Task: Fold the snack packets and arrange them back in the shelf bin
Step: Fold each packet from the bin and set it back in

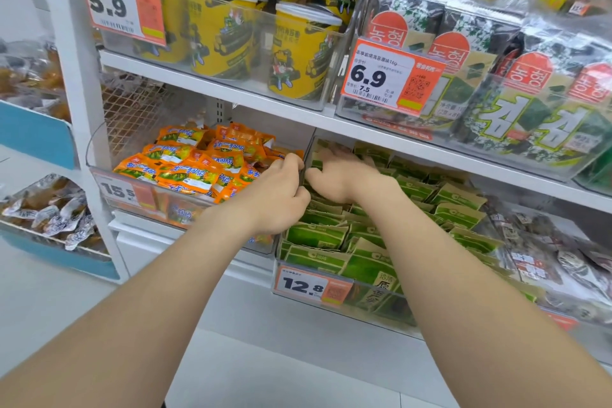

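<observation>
— What stands in front of you?
— A white upright post [82, 103] on my left, and a white shelf board [212, 89] running across from it to the right.
— And at the back?
— A wire mesh back panel [132, 109] under that board, with a slotted rail [219, 111] just beside it.
— Lower down?
— A white base panel [149, 252], then a pale grey floor [281, 374] below me. Further left I see another rack with blue fronts [36, 136].
— The light?
— Bright and even, with no hard shadows.
</observation>
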Motion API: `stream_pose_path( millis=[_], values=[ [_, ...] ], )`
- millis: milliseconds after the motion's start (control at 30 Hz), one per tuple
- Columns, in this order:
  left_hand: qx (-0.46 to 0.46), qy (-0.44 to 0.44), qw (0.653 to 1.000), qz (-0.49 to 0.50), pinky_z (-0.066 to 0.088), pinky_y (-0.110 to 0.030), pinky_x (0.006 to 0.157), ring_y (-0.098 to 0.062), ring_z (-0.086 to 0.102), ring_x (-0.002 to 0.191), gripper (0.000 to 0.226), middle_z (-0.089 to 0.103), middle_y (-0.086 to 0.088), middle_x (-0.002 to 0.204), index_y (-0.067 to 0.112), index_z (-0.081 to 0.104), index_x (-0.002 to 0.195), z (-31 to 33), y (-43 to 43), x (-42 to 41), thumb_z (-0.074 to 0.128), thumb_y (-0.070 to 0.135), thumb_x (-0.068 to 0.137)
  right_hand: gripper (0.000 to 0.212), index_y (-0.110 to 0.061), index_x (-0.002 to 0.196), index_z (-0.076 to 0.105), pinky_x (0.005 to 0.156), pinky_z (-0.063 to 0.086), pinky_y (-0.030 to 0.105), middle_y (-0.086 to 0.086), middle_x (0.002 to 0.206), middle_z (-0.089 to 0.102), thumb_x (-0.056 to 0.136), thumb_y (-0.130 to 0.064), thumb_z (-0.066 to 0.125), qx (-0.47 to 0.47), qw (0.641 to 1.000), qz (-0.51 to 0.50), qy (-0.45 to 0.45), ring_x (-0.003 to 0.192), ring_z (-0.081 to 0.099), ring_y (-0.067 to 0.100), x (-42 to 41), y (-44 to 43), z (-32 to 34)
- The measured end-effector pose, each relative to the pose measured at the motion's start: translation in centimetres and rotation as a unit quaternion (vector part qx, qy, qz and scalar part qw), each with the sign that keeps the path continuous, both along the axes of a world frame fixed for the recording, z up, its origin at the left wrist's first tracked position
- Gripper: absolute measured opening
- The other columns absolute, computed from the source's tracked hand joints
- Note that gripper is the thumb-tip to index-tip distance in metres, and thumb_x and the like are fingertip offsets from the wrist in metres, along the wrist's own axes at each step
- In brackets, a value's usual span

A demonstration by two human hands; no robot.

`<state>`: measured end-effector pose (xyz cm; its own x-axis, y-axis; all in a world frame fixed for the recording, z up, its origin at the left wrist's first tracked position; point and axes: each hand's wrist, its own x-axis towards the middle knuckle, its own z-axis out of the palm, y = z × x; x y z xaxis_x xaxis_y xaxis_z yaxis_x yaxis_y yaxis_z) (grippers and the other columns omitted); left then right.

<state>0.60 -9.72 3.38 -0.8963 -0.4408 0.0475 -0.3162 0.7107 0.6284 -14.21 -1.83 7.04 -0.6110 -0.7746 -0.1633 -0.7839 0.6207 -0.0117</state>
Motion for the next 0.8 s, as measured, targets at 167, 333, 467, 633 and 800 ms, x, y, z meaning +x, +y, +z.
stream_pose_path(
  millis=[167,333,467,633,800],
  values=[
    [0.0,0.001,1.0,-0.004,0.034,-0.03,0.104,-0.026,0.042,0.144,0.055,0.036,-0.014,0.162,0.014,0.026,0.16,0.0,0.1,0.1,0.045,0.027,0.11,0.072,-0.018,0.167,0.021,0.128,0.021,0.058,0.014,0.173,0.023,0.104,-0.041,0.044,-0.021,1.0,0.007,-0.011,0.159,0.023,0.034,0.3,1.1,0.1],
    [-0.01,0.013,1.0,0.005,0.042,-0.038,0.109,-0.026,0.047,0.138,0.052,0.045,-0.012,0.156,0.015,0.034,0.154,0.4,0.0,-0.2,0.051,0.03,0.107,0.032,-0.017,0.133,0.068,0.11,0.046,0.055,0.014,0.13,0.064,0.104,-0.023,0.056,-0.128,0.988,-0.011,0.09,0.125,0.056,0.039,0.8,3.3,-1.5],
    [-0.037,0.031,0.999,0.015,0.042,-0.034,0.097,-0.021,0.05,0.122,0.038,0.051,-0.005,0.139,0.021,0.05,0.14,0.6,0.3,-0.2,0.056,0.029,0.103,0.032,-0.024,0.128,0.072,0.111,0.042,0.053,0.008,0.122,0.069,0.099,-0.01,0.066,-0.149,0.982,-0.029,0.112,0.124,0.057,0.036,0.3,3.2,-1.2],
    [-0.059,0.036,0.998,0.016,0.044,-0.037,0.101,-0.021,0.052,0.126,0.028,0.059,-0.002,0.132,0.025,0.069,0.125,0.5,0.1,-0.3,0.056,0.031,0.101,0.035,-0.012,0.125,0.067,0.082,0.055,0.042,0.011,0.105,0.059,0.093,0.001,0.073,-0.131,0.98,0.002,0.153,0.101,0.064,0.036,0.9,2.6,-0.6],
    [-0.058,0.029,0.998,0.015,0.048,-0.046,0.104,-0.024,0.049,0.134,0.024,0.066,-0.004,0.127,0.025,0.076,0.106,0.3,0.2,-0.5,0.055,0.033,0.101,0.027,-0.011,0.128,0.062,0.071,0.055,0.039,0.009,0.098,0.057,0.102,-0.012,0.068,-0.093,0.982,0.083,0.142,0.084,0.062,0.03,1.0,2.2,-0.4]
  ],
)
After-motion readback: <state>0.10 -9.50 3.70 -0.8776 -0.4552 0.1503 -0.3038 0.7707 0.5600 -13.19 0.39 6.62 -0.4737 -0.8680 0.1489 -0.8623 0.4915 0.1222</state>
